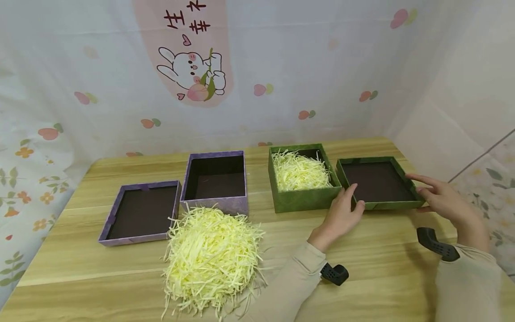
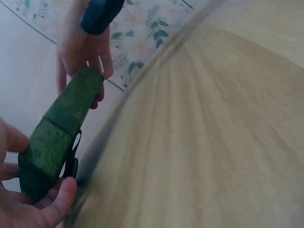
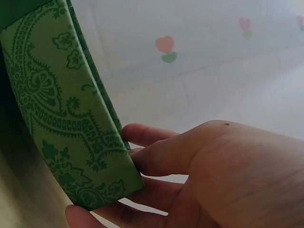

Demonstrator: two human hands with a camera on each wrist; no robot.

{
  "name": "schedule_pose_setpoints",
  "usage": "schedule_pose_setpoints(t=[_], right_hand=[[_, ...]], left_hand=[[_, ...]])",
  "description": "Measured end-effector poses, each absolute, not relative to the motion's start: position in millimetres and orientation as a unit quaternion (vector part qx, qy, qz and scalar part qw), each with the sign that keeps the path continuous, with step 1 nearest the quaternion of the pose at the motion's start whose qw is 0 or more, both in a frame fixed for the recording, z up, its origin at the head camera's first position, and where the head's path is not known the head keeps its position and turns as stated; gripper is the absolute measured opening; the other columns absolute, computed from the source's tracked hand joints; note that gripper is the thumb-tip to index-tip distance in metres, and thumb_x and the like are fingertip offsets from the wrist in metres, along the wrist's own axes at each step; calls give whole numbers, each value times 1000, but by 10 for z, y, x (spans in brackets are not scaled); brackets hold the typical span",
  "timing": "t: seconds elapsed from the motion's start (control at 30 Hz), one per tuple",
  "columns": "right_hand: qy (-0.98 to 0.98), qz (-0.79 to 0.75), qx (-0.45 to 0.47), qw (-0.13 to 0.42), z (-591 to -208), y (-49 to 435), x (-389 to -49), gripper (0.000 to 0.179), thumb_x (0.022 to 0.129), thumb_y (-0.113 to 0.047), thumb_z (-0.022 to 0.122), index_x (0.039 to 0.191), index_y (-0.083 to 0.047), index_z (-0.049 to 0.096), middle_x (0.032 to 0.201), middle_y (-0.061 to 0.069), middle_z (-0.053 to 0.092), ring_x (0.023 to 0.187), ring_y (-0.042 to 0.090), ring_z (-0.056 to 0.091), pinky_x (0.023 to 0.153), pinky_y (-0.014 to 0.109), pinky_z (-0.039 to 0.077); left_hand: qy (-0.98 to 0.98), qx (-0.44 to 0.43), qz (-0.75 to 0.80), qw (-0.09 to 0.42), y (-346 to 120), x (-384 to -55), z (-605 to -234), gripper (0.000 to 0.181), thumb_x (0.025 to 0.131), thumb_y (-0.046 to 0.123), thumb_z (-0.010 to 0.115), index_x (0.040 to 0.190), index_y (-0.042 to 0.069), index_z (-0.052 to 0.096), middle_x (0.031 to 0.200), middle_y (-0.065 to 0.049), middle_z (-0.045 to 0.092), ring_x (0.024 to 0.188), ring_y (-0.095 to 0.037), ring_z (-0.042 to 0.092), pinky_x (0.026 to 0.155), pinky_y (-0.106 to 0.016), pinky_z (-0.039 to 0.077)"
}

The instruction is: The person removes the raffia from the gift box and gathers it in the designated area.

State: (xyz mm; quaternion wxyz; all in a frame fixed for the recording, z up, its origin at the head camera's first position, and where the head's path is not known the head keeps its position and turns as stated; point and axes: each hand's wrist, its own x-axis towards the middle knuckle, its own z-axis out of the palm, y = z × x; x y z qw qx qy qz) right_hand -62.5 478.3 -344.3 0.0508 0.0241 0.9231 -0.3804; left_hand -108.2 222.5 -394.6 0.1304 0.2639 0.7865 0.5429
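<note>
A green patterned box lid (image 1: 388,205) lies inner side up at the right, its dark inside showing. My left hand (image 1: 340,215) holds its left front corner, and in the left wrist view thumb and fingers close around that end of the lid (image 2: 50,147). At the opposite side, my right hand (image 1: 448,203) grips the lid's right edge. The right wrist view shows fingers on both faces of the patterned wall (image 3: 88,123). Beside the left hand stands a green box (image 1: 307,201), partly filled with pale yellow shredded paper (image 1: 301,173). Whether the lid touches the table cannot be told.
A purple box (image 1: 217,205) with a dark interior stands left of the green one. Its purple lid (image 1: 134,240) lies farther left, inside up. A large heap of yellow shredded paper (image 1: 213,264) sits before them on the wooden table (image 1: 88,290). A printed curtain (image 1: 301,58) hangs behind.
</note>
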Motion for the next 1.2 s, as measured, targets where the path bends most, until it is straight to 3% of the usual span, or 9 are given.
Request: schedule_pose_setpoints(t=[0.17, 0.27, 0.37, 0.5, 0.73, 0.97, 1.07, 1.1, 1.2], right_hand=[[923, -380, 23, 52, -3474, 4753, -659, 48, 101, -8, 32, 148, -6, 22, 135, 45, 20, 75, -7, 48, 66, 38, 54], [927, -371, 28, 55, -3485, 4738, -664, 47, 101, -9, 32, 147, -4, 23, 132, 47, 23, 80, -2, 53, 66, 38, 54], [931, -359, 36, 58, -3500, 4730, -674, 47, 102, -11, 32, 147, -5, 23, 131, 47, 24, 96, 21, 58, 67, 39, 54], [931, -357, 42, 60, -3531, 4720, -706, 47, 102, -12, 32, 147, -4, 22, 133, 45, 23, 108, 48, 44, 69, 38, 54], [912, -401, 45, 76, -3571, 4694, -742, 48, 102, -12, 29, 148, -5, 18, 143, 39, 5, 117, 57, 28, 72, 39, 53], [916, -387, 67, 82, -3601, 4643, -799, 51, 102, -17, 31, 149, -4, 14, 137, 45, 17, 95, 43, 59, 78, 52, 48], [916, -387, 71, 82, -3619, 4628, -824, 51, 102, -15, 32, 148, -1, 13, 133, 46, 21, 95, 43, 59, 77, 49, 50], [916, -387, 71, 80, -3625, 4627, -827, 51, 102, -14, 32, 148, -1, 14, 133, 47, 22, 96, 43, 59, 76, 47, 51], [918, -385, 67, 74, -3638, 4633, -821, 51, 102, -12, 33, 147, 1, 15, 130, 48, 25, 94, 42, 59, 73, 43, 52]], left_hand=[[806, 259, 519, 119, 2247, -1083, -3983, 44, 99, 24, 44, 142, 13, 39, 142, -15, 37, 133, -29, 30, 102, -36, 33], [806, 263, 517, 118, 2248, -1079, -3998, 43, 100, 23, 42, 141, 12, 39, 141, -15, 39, 133, -29, 28, 103, -35, 32], [808, 267, 513, 118, 2248, -1082, -4009, 43, 100, 23, 41, 141, 11, 39, 141, -16, 38, 134, -30, 28, 103, -35, 32], [817, 274, 496, 113, 2253, -1088, -4021, 43, 101, 24, 40, 142, 11, 38, 142, -19, 35, 134, -30, 27, 104, -34, 31], [832, 276, 473, 90, 2268, -1075, -4045, 43, 102, 23, 37, 142, 9, 38, 145, -23, 26, 136, -30, 19, 106, -33, 26], [846, 266, 452, 98, 2244, -1019, -3999, 46, 100, 25, 43, 144, 15, 36, 148, -24, 19, 133, -35, 26, 101, -37, 34], [865, 271, 410, 99, 2215, -972, -3920, 49, 98, 25, 46, 145, 19, 34, 150, -22, 13, 129, -38, 32, 86, -34, 46], [870, 274, 397, 100, 2207, -955, -3888, 50, 98, 25, 46, 145, 20, 34, 151, -21, 11, 122, -35, 43, 77, -30, 49], [880, 304, 346, 118, 2176, -908, -3750, 50, 97, 27, 47, 145, 19, 35, 152, -19, 8, 104, -23, 59, 61, -22, 47]])
